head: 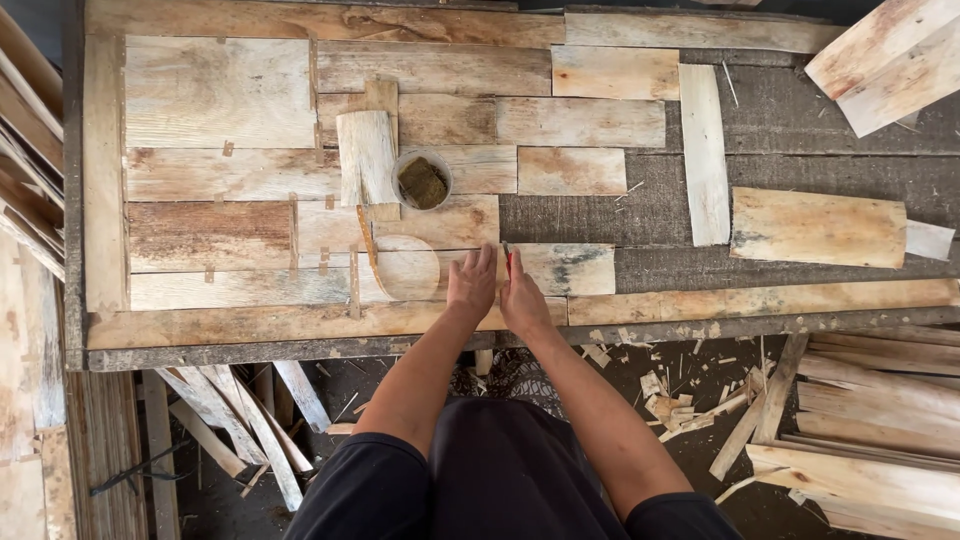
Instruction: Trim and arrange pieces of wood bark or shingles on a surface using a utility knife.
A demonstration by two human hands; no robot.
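My left hand (471,284) lies flat, fingers together, on a pale wood piece with a rounded edge (408,268) set among fitted wooden boards. Right beside it my right hand (520,295) holds a small red-tipped tool (507,255) upright against the joint between that piece and a stained board (565,269). The two hands touch each other. A framed panel (103,180) holds the patchwork of boards. My forearms reach up from the bottom of the view.
A small round container of dark stuff (423,181) stands above the hands beside an upright wood offcut (366,156). Loose boards (817,228) and a narrow pale slat (703,152) lie on the bare dark surface at right. Scrap wood and shavings (670,400) cover the floor.
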